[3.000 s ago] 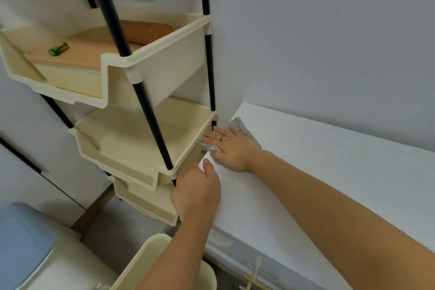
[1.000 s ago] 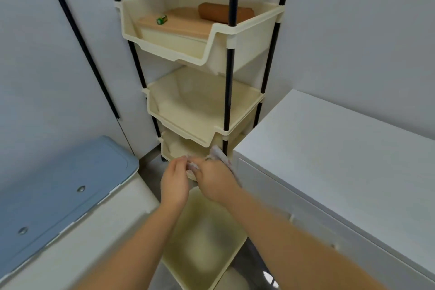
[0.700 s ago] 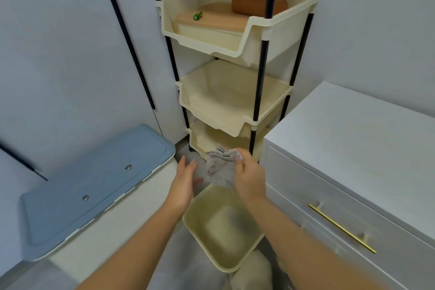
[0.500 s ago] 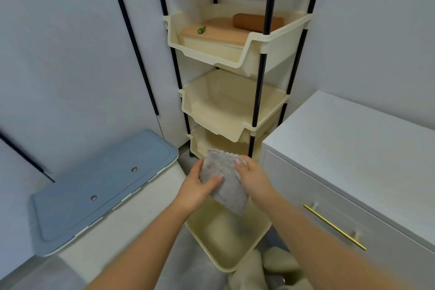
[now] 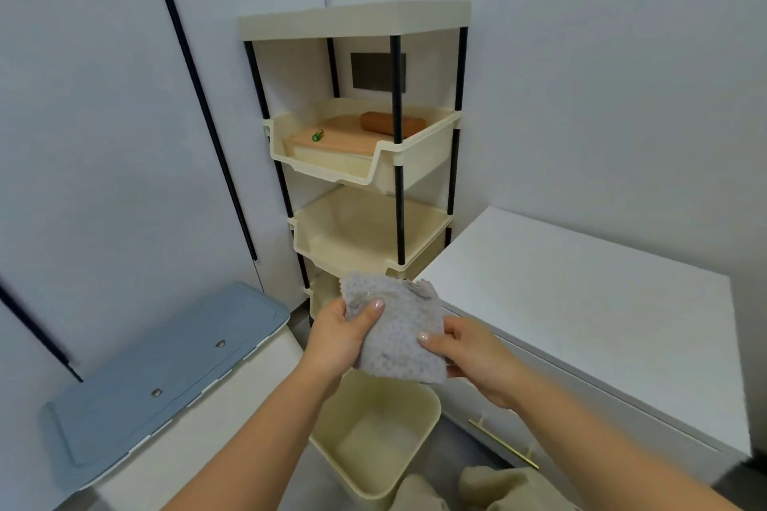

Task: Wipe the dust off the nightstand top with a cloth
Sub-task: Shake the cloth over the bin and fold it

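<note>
A grey textured cloth (image 5: 394, 328) is held up in front of me by both hands, above a cream bin (image 5: 373, 427) on the floor. My left hand (image 5: 338, 334) pinches its upper left part with the thumb on top. My right hand (image 5: 469, 357) grips its lower right edge. The white nightstand (image 5: 581, 303) stands to the right, its flat top bare, and both hands and the cloth are off it, just left of its front corner.
A cream shelf rack (image 5: 365, 162) with black posts stands in the corner behind the cloth; a tray on it holds a wooden board, a brown roll and a small green item. A white box with a blue lid (image 5: 157, 369) sits at the left. The nightstand drawer has a gold handle (image 5: 502, 442).
Three seconds ago my right hand pressed the cloth on the nightstand's left edge. Both hands then lifted it off over the bin and now hold it spread between them; my view has pulled back.
</note>
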